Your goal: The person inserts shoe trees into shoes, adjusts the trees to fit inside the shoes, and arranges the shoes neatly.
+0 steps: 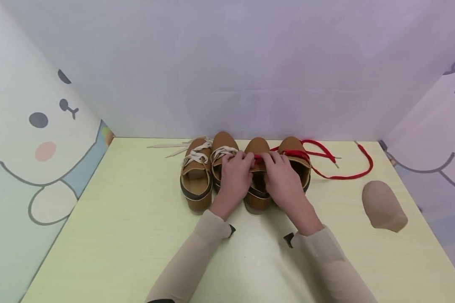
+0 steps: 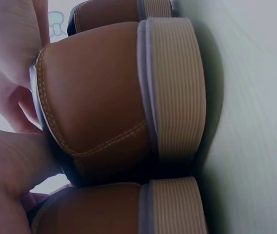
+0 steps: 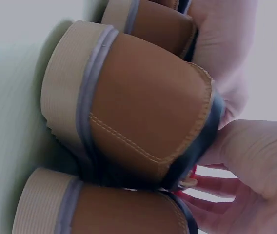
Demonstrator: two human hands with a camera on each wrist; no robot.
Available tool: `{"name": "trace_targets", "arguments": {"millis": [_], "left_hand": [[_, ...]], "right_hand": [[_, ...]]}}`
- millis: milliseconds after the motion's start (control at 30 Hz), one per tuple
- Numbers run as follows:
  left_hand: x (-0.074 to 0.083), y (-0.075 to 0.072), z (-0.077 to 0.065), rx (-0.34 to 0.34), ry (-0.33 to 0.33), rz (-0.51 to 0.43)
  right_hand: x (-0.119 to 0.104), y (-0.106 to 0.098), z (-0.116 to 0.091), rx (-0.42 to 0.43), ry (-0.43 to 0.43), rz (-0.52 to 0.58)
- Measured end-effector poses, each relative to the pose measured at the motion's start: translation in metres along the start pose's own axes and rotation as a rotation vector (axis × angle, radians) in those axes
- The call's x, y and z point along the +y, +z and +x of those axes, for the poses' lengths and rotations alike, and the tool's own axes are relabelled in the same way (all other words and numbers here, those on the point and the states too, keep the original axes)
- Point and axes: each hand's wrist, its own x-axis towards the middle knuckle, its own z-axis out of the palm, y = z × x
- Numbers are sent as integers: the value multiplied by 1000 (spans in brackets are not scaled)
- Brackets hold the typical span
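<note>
Brown shoes stand side by side, heels toward me. My left hand (image 1: 236, 179) and right hand (image 1: 286, 181) meet over the third shoe from the left (image 1: 257, 204). Their curled fingers pinch its red shoelace (image 1: 258, 160); the fingertips are partly hidden. Right of it is another brown shoe (image 1: 290, 144) with red laces, partly behind my right hand. Two shoes with white laces stand on the left, the outer one (image 1: 199, 204) and the inner one (image 1: 223, 139). Both wrist views show a brown heel (image 2: 94, 87) with a ribbed sole close up.
Loose red lace ends (image 1: 350, 176) trail right across the table (image 1: 117, 235). White lace ends (image 1: 163, 146) lie to the left. A rounded beige piece (image 1: 383, 206) lies at the right. A pale wall (image 1: 227, 75) rises behind the shoes.
</note>
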Motion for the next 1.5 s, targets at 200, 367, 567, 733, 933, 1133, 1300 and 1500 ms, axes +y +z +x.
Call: {"name": "trace_targets", "arguments": {"millis": [200,367,567,733,933,1133,1300,1500], "left_hand": [[-1,1,-1,12,4,-9],[-2,0,-1,12,6,-17],[-3,0,-2,25,10,-23],[-4,0,-2,39,11,-29],[-2,-3,-1,-14,17,-62],[4,-13,-2,-100,-1,-131],[11,-17,-3,-126,-51,-176],[20,-13,0,-131,-42,-129]], "right_hand": [[3,-6,-7,24,15,10],[8,-11,-14,50,23,9],[19,-16,-25,93,55,18],[29,-21,-34,152,62,35],[40,-26,-48,184,101,30],[53,-33,-60,179,152,10],[65,-36,-69,173,180,11],[78,-38,-80,204,188,20]]}}
